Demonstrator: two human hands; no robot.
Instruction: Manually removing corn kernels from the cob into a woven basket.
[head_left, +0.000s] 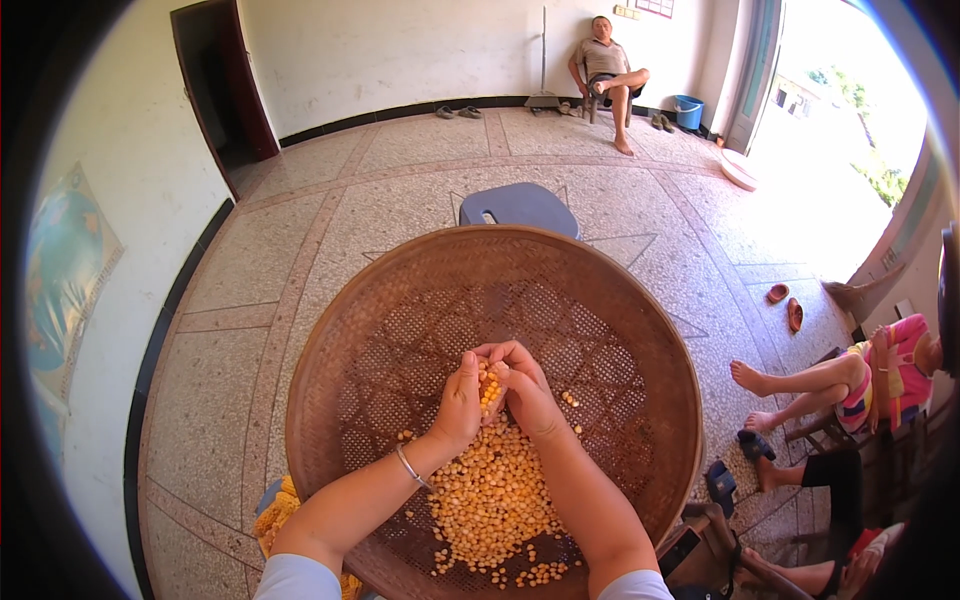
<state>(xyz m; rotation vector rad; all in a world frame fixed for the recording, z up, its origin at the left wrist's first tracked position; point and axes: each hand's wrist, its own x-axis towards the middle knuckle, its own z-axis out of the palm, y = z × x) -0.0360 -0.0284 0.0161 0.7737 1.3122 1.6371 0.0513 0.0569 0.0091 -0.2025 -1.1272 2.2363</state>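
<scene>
Between my two hands is a corn cob that still carries rows of yellow kernels on its upper side. My left hand wraps it from the left, thumb pointing up. From the right, my right hand closes on it, with thumb and fingers at its top end. Both hands are over a round woven bamboo sieve basket with a raised rim. Loose corn kernels lie heaped in the basket below my hands, and a few are scattered at the sides. A metal bangle circles my left wrist.
A blue plastic stool stands at the basket's far edge. Yellow corn cobs show at lower left. Seated people are at right and by the far wall. A wooden chair is close by on the right, near dark slippers.
</scene>
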